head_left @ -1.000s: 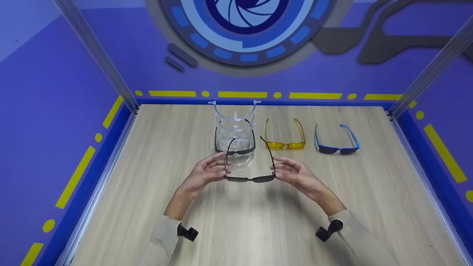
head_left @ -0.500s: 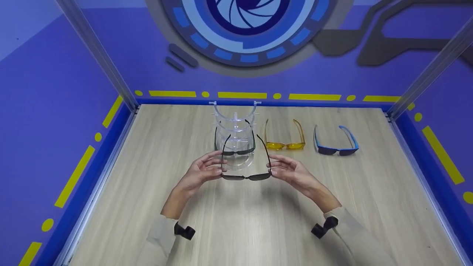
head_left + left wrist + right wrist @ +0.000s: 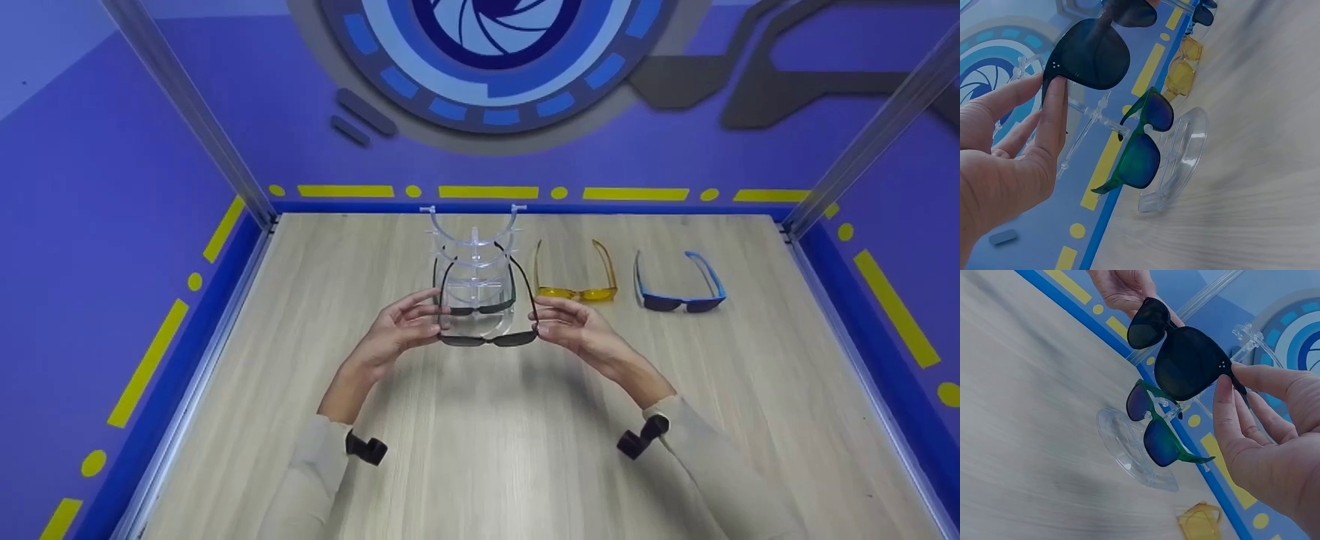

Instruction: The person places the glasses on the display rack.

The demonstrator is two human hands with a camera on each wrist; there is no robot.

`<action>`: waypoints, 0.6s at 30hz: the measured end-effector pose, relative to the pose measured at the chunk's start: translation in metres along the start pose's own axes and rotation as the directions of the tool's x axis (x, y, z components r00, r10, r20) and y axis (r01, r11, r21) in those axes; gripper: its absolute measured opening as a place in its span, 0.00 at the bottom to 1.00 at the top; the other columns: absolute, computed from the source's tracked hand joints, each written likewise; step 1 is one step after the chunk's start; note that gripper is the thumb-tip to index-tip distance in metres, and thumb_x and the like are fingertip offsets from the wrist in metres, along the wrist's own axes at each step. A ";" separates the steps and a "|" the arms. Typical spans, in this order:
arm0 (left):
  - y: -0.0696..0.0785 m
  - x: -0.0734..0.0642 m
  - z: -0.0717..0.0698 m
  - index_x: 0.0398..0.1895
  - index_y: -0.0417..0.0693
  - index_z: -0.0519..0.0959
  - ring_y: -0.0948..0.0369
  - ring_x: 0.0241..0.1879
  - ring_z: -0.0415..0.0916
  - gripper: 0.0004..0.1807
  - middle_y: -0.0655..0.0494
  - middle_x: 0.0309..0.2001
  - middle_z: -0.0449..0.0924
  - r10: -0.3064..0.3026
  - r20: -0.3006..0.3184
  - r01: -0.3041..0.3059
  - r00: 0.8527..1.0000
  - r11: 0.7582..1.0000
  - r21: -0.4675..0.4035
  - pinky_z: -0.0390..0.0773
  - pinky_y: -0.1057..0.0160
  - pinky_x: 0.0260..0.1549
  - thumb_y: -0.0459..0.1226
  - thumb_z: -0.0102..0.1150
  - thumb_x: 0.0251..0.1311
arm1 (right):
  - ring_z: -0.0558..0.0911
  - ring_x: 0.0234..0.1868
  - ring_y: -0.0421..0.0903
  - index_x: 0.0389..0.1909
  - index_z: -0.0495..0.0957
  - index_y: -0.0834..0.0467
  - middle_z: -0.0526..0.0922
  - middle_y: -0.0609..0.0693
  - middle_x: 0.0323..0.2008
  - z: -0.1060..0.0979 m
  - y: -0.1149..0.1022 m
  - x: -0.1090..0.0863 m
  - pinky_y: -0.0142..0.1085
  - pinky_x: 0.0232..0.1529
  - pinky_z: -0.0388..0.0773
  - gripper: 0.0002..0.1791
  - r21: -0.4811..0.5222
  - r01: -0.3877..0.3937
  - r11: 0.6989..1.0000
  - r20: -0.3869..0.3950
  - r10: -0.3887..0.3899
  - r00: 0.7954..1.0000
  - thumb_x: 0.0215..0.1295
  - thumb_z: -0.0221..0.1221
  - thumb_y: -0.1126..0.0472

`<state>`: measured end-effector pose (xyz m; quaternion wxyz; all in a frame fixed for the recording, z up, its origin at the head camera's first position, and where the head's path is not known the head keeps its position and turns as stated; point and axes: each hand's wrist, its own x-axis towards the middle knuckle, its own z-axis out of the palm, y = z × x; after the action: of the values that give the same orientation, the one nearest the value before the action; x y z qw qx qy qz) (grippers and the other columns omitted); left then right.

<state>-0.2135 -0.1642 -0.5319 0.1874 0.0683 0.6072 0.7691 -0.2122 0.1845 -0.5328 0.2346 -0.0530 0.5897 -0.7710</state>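
Black sunglasses (image 3: 514, 339) are held up in the air between both hands, lenses toward the wearer and temples pointing away. My left hand (image 3: 390, 330) pinches the left hinge corner between thumb and fingers; my right hand (image 3: 589, 334) pinches the right one likewise. Just beyond them stands a clear plastic glasses rack (image 3: 475, 261) with several curved arms. Green-framed sunglasses (image 3: 1139, 149) with blue mirrored lenses sit on a low tier of that rack. In the right wrist view the black sunglasses (image 3: 1190, 363) appear above the green pair, apart from it.
Yellow glasses (image 3: 577, 293) and blue-framed sunglasses (image 3: 681, 303) lie on the wooden table (image 3: 480, 465) to the right of the rack. Blue printed panels (image 3: 195, 112) wall in the back and both sides.
Both hands have carried the black sunglasses forward and slightly left, closer to the rack. The rack and the other glasses have stayed in place.
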 end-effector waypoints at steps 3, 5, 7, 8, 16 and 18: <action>0.003 0.004 -0.002 0.75 0.41 0.65 0.56 0.52 0.86 0.37 0.43 0.59 0.82 0.000 -0.017 0.000 1.000 1.000 0.008 0.86 0.60 0.53 0.24 0.64 0.62 | 0.83 0.57 0.44 0.73 0.64 0.67 0.83 0.51 0.56 0.001 -0.003 0.005 0.34 0.59 0.83 0.35 0.007 0.007 1.000 -0.004 -0.007 1.000 0.66 0.63 0.73; 0.004 0.008 -0.003 0.75 0.42 0.66 0.54 0.53 0.86 0.36 0.44 0.59 0.82 -0.001 -0.031 0.001 1.000 1.000 0.013 0.86 0.60 0.54 0.24 0.64 0.63 | 0.83 0.57 0.44 0.73 0.63 0.67 0.82 0.51 0.56 0.000 -0.004 0.009 0.34 0.59 0.82 0.34 0.009 0.012 1.000 -0.004 -0.012 1.000 0.67 0.62 0.73; 0.006 0.011 -0.004 0.74 0.42 0.67 0.55 0.53 0.86 0.35 0.44 0.60 0.82 -0.002 -0.045 0.003 0.999 1.000 0.022 0.86 0.60 0.54 0.25 0.64 0.63 | 0.83 0.57 0.43 0.73 0.63 0.67 0.82 0.52 0.57 0.001 -0.006 0.012 0.34 0.60 0.82 0.34 0.002 0.014 1.000 -0.012 -0.014 1.000 0.67 0.62 0.73; 0.008 0.012 -0.005 0.74 0.42 0.67 0.56 0.52 0.86 0.35 0.44 0.60 0.82 0.000 -0.052 0.001 0.999 1.000 0.029 0.85 0.61 0.54 0.24 0.64 0.63 | 0.83 0.58 0.44 0.73 0.63 0.68 0.82 0.53 0.59 0.001 -0.007 0.014 0.34 0.61 0.82 0.34 0.002 0.015 1.000 -0.016 -0.015 1.000 0.68 0.61 0.73; 0.012 0.021 -0.010 0.74 0.43 0.68 0.59 0.55 0.84 0.35 0.49 0.61 0.81 0.011 -0.078 -0.007 0.997 0.999 0.054 0.84 0.64 0.54 0.26 0.65 0.63 | 0.82 0.61 0.48 0.71 0.66 0.69 0.82 0.55 0.59 0.003 -0.015 0.030 0.34 0.62 0.81 0.31 0.015 0.037 0.999 -0.044 -0.037 0.998 0.68 0.60 0.74; 0.011 0.022 -0.012 0.74 0.43 0.67 0.58 0.57 0.83 0.35 0.48 0.63 0.79 0.009 -0.071 -0.006 0.997 0.999 0.044 0.84 0.65 0.54 0.25 0.65 0.63 | 0.82 0.60 0.47 0.71 0.65 0.69 0.81 0.57 0.60 0.003 -0.015 0.033 0.34 0.62 0.81 0.30 0.012 0.038 0.999 -0.046 -0.038 0.998 0.69 0.59 0.74</action>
<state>-0.2403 -0.1688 -0.5266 0.1615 0.0471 0.6298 0.7583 -0.2450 0.1703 -0.5238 0.2068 -0.0450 0.5887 -0.7802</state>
